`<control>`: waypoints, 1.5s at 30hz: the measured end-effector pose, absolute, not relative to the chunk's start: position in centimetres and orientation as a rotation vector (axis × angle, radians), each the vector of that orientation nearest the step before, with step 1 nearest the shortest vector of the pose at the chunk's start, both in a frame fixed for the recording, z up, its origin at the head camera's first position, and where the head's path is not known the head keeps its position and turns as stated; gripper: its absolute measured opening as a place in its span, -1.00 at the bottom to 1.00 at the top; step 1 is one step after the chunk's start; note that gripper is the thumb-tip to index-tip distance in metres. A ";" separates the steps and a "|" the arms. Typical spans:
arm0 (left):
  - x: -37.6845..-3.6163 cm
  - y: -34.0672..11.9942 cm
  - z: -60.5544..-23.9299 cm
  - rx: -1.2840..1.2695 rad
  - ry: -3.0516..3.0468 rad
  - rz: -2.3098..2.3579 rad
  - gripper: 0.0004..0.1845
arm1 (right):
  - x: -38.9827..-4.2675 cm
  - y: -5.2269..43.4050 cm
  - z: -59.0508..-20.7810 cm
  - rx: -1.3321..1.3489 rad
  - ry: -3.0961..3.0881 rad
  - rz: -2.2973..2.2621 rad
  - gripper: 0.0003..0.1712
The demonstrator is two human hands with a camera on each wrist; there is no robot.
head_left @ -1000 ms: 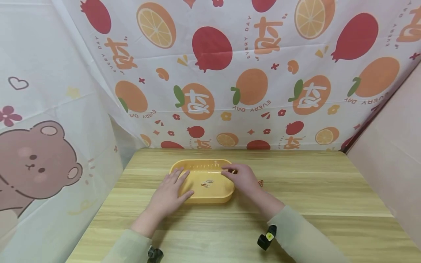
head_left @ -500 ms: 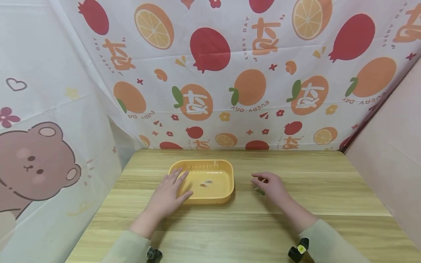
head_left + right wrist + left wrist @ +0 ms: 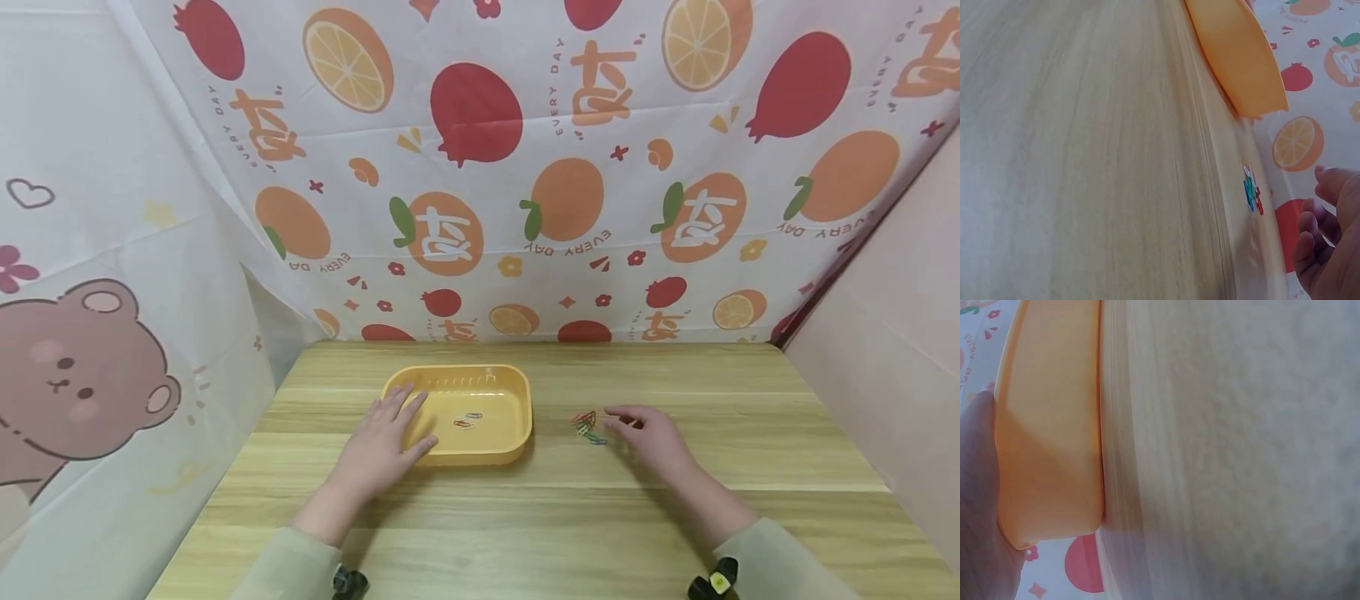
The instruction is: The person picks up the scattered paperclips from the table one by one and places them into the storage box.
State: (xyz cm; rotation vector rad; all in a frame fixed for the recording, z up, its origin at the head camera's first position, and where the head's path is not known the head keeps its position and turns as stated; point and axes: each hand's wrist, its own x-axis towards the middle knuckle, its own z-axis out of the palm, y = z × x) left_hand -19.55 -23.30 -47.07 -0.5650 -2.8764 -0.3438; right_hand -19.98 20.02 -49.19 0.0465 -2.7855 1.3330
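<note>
Inside the yellow rounded-rectangular plastic tray (image 3: 480, 457) lie a few mixed-colour looped paperclips (image 3: 463, 424). At the tray's three o'clock, a multicoloured paperclip heap (image 3: 586, 423) lies on the wood-grain table (image 3: 510, 533).

The table (image 3: 480, 525) (wood-grained) bears a tray (image 3: 468, 458) and paperclips (image 3: 587, 426).

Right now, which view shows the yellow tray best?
The head view: the yellow tray shows its interior and most of its rim, despite the left hand. Each wrist view shows mostly outer wall, cut off.

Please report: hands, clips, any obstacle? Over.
Left hand on yellow tray rim. Right hand beside clip pile, no clip visible in it. Few clips inside tray. No obstacle seen near pile.
</note>
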 end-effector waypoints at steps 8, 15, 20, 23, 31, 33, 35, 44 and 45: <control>-19.6 -23.4 -47.1 -0.567 -2.876 -0.352 -0.16 | -20.3 19.8 -49.5 0.061 -2.839 1.317 -0.65; -19.7 -23.4 -47.3 -0.556 -2.870 -0.348 -0.17 | -20.6 19.4 -50.2 0.101 -2.884 1.237 -0.76; -19.7 -23.3 -47.1 -0.562 -2.870 -0.353 -0.16 | -20.8 19.1 -50.5 0.182 -2.909 1.140 -0.83; -19.8 -23.4 -47.1 -0.564 -2.878 -0.344 -0.15 | -20.9 18.8 -50.5 0.206 -2.933 1.104 -0.85; -19.8 -23.4 -47.2 -0.567 -2.872 -0.357 -0.15 | -21.0 18.4 -50.5 0.176 -2.971 1.056 -0.89; -19.7 -23.4 -47.2 -0.560 -2.877 -0.354 -0.15 | -21.0 18.3 -50.4 0.183 -2.967 1.050 -0.90; -19.8 -23.5 -47.2 -0.561 -2.877 -0.353 -0.16 | -21.0 18.2 -50.4 0.195 -2.967 1.036 -0.90; -19.8 -23.5 -47.2 -0.569 -2.862 -0.343 -0.15 | -20.8 17.8 -50.4 0.246 -2.971 0.935 -0.94; -19.8 -23.5 -47.2 -0.570 -2.860 -0.343 -0.14 | -20.8 17.8 -50.4 0.250 -2.971 0.925 -0.94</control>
